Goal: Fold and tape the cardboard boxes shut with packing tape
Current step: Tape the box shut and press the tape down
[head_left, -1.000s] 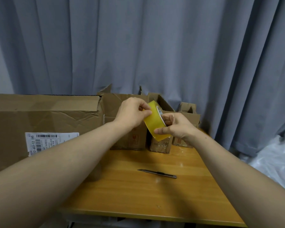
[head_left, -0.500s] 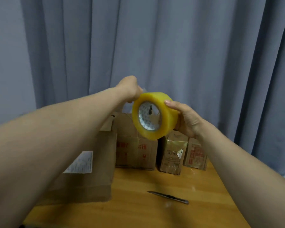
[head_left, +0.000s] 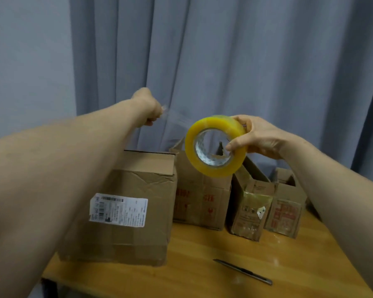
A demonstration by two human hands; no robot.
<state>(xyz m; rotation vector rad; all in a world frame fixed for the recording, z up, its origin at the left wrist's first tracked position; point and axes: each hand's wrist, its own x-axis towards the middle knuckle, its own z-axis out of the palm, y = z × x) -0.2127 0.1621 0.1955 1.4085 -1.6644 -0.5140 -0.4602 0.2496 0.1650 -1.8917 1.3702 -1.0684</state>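
My right hand (head_left: pixel 261 136) holds the roll of tape (head_left: pixel 216 123) up in the air, thumb hooked into the core and fingers curled over the outer rim. The roll sits at the left end of that hand, its open face turned toward me. My left hand (head_left: pixel 148 108) is raised higher, off to the left of the roll and well apart from it. It is closed in a pinch on the end of a clear strip (head_left: pixel 174 119) of tape. The strip runs taut from the top of the roll to those fingers, thin and almost see-through against the grey curtain (head_left: pixel 224 61).

The roll is wide and thickly wound, a cloudy amber yellow, with a pale printed lining inside the core. Through the hole I see cardboard behind it.

Below both hands, four cardboard boxes (head_left: pixel 202 190) stand in a row at the back of the wooden surface (head_left: pixel 202 267). The biggest box (head_left: pixel 142 181) is on the left, creased, with a white shipping label (head_left: pixel 119 209) on its front. Just beside it stands a second box (head_left: pixel 205 211) with red print. Right of that are two small boxes (head_left: pixel 251 208), their flaps standing up and glossy film on their fronts. A slim knife (head_left: pixel 243 272) lies on the surface in front, apart from the boxes.
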